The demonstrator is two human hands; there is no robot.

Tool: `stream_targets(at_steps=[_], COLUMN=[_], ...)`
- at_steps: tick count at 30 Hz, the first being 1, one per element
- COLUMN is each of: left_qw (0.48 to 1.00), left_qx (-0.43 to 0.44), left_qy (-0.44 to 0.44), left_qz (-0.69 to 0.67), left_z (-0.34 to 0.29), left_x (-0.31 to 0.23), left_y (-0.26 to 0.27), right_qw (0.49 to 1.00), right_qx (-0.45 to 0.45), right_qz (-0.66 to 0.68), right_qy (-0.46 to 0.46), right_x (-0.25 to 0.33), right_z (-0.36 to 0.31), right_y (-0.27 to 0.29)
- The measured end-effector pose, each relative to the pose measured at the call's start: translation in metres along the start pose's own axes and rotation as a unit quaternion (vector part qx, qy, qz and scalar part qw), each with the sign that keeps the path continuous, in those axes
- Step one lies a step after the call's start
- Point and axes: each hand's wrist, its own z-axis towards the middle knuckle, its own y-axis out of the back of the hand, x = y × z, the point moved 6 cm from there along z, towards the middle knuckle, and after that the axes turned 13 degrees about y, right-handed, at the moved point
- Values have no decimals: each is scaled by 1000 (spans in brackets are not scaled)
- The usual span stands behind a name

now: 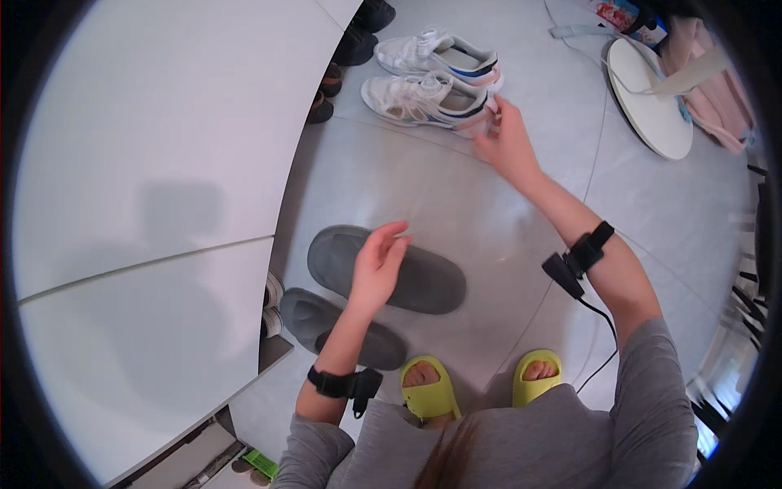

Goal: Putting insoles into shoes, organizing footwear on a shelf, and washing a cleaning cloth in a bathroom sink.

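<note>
The right hand point(511, 151) has its thumb and fingers around the back of the near white shoe point(391, 98), holding it by the heel. That shoe is on the gray floor point(497, 220), at the top of the view, with its toe to the left. The far white shoe point(399, 55) sits just beside it and points the same way. The left hand point(375, 273) holds nothing — its fingers bend a little, with a gap by the thumb. It is over the big gray slipper point(432, 281), and I cannot tell if it touches it. The other gray slipper point(383, 346) lies next to that one, partly behind the left arm. The person wears yellow slippers point(429, 398). A tall white cabinet point(147, 147) stands on the left.
</note>
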Motion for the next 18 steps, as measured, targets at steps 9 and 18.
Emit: stream_targets(at_steps=[9, 18], left_qw=[891, 878], left_qx=[-353, -186], left_qy=[124, 431], left_qz=[257, -96], left_z=[-155, -235], left_x=[59, 222], left_y=[108, 81], right_qw=[987, 856], right_qx=[128, 512], right_qz=[5, 50], right_qy=[-101, -46], right_x=[13, 103], right_z=[-33, -177], right_y=[-22, -47])
